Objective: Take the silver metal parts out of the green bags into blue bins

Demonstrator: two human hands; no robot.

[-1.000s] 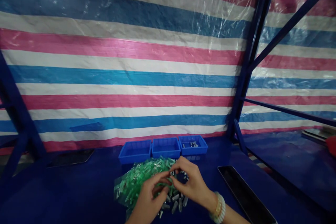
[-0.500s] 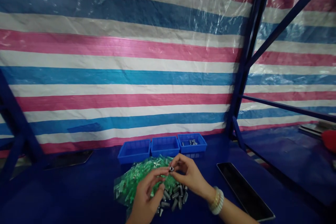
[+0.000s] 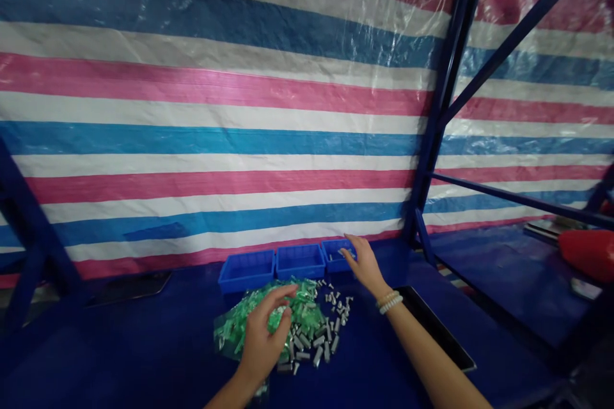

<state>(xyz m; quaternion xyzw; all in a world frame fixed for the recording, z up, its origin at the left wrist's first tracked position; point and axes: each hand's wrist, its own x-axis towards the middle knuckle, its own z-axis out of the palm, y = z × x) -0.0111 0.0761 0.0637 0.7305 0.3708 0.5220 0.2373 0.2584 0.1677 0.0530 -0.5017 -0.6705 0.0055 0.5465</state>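
Observation:
My right hand [image 3: 367, 266] reaches over the right blue bin [image 3: 332, 266], thumb and fingers apart. Small metal parts lie in that bin, partly hidden by the hand. Nothing shows in its grasp. My left hand [image 3: 263, 336] hovers above a clear bag of green plastic pieces [image 3: 230, 330], its fingers curved and separated from the thumb, with no part visible between them. To its right, grey metal cylinders [image 3: 318, 355] lie in a loose pile on the blue table. Small silver screws [image 3: 332, 299] are scattered just behind the cylinders.
Two more blue bins, a left one [image 3: 247, 272] and a middle one [image 3: 300, 262], adjoin the right bin. A dark tablet-like slab [image 3: 439, 332] lies under my right forearm. Another dark flat device [image 3: 129, 287] rests at the left. A blue metal post [image 3: 428, 160] rises behind.
My right hand has left the spot beside my left hand and moved back and right to the right bin. The small metal part held between the hands is no longer visible there.

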